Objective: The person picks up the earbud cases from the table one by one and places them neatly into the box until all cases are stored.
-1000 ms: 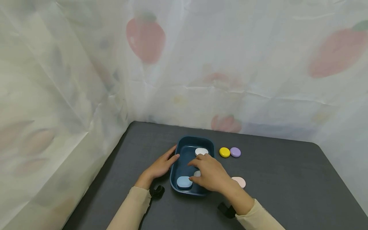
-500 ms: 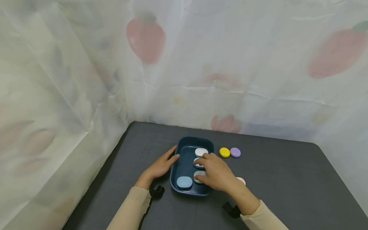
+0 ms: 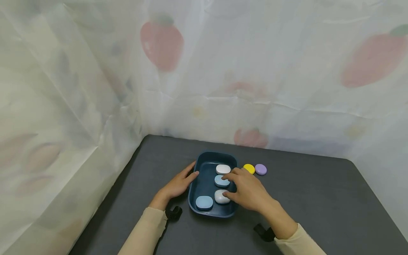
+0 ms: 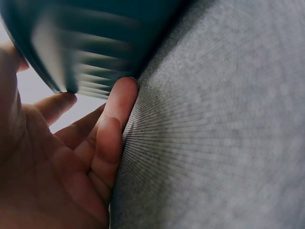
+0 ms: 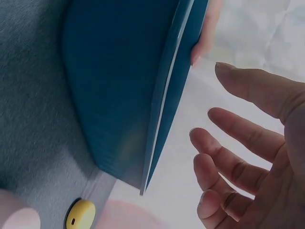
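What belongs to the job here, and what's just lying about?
Likely in the job:
tray
left hand, touching it
right hand, over its edge
two white pieces and two light-blue pieces inside

Apparently just lying about:
yellow disc
purple disc
pale pink piece

Head view: yellow disc (image 3: 250,168) partly hidden behind right grip (image 3: 248,189).

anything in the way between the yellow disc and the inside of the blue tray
Yes: the side wall of the blue tray stands between, so the yellow disc would probably need lifting over it. The right hand hangs over that side, partly covering the disc in the head view. Nothing else visible is in between.
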The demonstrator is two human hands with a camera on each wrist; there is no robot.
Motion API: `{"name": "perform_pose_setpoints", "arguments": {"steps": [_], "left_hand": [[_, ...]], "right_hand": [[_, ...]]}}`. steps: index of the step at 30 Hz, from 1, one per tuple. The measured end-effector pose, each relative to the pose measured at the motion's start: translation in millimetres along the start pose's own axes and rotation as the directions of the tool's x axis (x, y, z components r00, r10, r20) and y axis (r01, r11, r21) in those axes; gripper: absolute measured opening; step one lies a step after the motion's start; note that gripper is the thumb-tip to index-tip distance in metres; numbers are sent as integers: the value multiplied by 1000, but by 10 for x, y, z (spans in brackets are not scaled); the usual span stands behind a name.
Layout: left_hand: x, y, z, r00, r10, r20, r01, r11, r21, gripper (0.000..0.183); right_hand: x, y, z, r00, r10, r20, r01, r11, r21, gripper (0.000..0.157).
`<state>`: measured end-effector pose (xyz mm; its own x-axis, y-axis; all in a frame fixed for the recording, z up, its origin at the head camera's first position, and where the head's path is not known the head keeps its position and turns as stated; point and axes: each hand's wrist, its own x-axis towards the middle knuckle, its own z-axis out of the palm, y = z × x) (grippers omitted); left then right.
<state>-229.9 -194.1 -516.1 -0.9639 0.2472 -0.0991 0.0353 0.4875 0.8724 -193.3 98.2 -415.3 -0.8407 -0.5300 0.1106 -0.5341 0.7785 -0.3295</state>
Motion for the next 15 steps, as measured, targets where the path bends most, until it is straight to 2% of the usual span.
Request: {"name": "perform_pose_setpoints", "arguments": {"steps": [15], "left_hand": [[21, -5, -1, 1000, 8, -1, -8, 1000, 7, 69]], "right_hand": [[-102, 166, -94, 999, 35, -31, -35, 999, 4, 48]]}}
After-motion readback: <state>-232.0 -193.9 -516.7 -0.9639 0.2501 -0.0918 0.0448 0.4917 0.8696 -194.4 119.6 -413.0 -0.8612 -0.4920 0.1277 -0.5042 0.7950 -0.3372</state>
